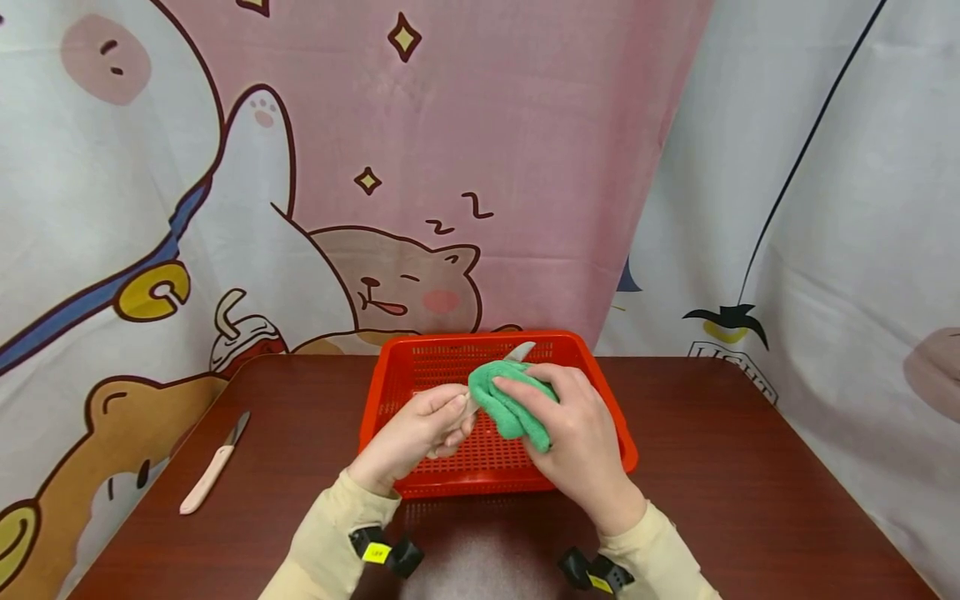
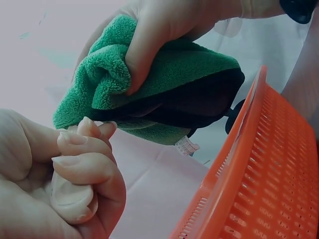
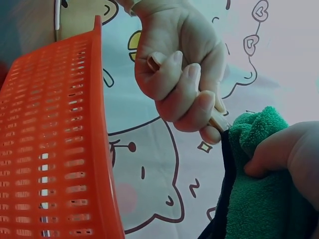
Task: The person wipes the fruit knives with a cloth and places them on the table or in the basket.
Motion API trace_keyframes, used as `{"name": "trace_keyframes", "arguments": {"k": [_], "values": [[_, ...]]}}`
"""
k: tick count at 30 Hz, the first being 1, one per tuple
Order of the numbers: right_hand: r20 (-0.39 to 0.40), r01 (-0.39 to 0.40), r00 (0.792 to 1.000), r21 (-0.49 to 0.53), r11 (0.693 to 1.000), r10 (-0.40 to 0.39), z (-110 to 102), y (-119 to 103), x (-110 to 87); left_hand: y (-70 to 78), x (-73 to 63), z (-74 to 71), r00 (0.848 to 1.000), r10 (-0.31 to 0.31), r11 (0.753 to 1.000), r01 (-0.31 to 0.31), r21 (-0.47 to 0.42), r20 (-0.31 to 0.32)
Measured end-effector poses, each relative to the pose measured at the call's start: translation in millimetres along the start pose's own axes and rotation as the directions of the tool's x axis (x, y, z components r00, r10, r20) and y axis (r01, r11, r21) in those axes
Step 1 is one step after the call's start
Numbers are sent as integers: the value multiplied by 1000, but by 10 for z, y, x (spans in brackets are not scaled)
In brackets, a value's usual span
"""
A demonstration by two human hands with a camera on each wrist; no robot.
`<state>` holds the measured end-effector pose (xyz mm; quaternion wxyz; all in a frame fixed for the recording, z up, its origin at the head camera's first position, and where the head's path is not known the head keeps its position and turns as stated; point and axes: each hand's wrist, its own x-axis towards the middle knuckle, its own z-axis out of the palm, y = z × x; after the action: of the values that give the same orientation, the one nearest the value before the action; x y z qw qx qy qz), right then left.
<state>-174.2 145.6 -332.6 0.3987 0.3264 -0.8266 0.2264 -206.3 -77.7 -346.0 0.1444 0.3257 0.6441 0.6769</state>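
Note:
My left hand (image 1: 423,429) grips the pale handle (image 2: 75,199) of a knife, fingers curled round it, above the red basket. The knife's blade tip (image 1: 521,351) pokes out past a green cloth (image 1: 510,404); the rest of the blade is hidden in its folds. My right hand (image 1: 577,433) holds that cloth folded round the blade, thumb on the near side in the right wrist view. The cloth has a dark edge and a small white tag (image 2: 187,145). Farther left, a second knife (image 1: 213,467) with a pale handle lies on the table, blade pointing away.
The red plastic basket (image 1: 517,482) with perforated walls stands on the dark brown table (image 1: 712,467), below both hands. A printed cartoon curtain (image 1: 525,167) hangs behind the table's far edge. Black devices (image 1: 386,550) are strapped at both wrists.

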Motion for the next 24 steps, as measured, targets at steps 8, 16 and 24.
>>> {"name": "trace_keyframes", "arguments": {"k": [8, 16, 24], "values": [[-43, -13, 999, -19, 1000, 12, -31, 86, 28, 3, -13, -20, 999, -36, 999, 36, -32, 12], [-64, -53, 997, -43, 998, 50, -79, 160, 35, -15, -28, -31, 1000, -22, 999, 23, -33, 21], [-79, -81, 994, -64, 995, 76, -124, 216, 27, -15, -39, -37, 999, -42, 998, 44, -55, 29]]}}
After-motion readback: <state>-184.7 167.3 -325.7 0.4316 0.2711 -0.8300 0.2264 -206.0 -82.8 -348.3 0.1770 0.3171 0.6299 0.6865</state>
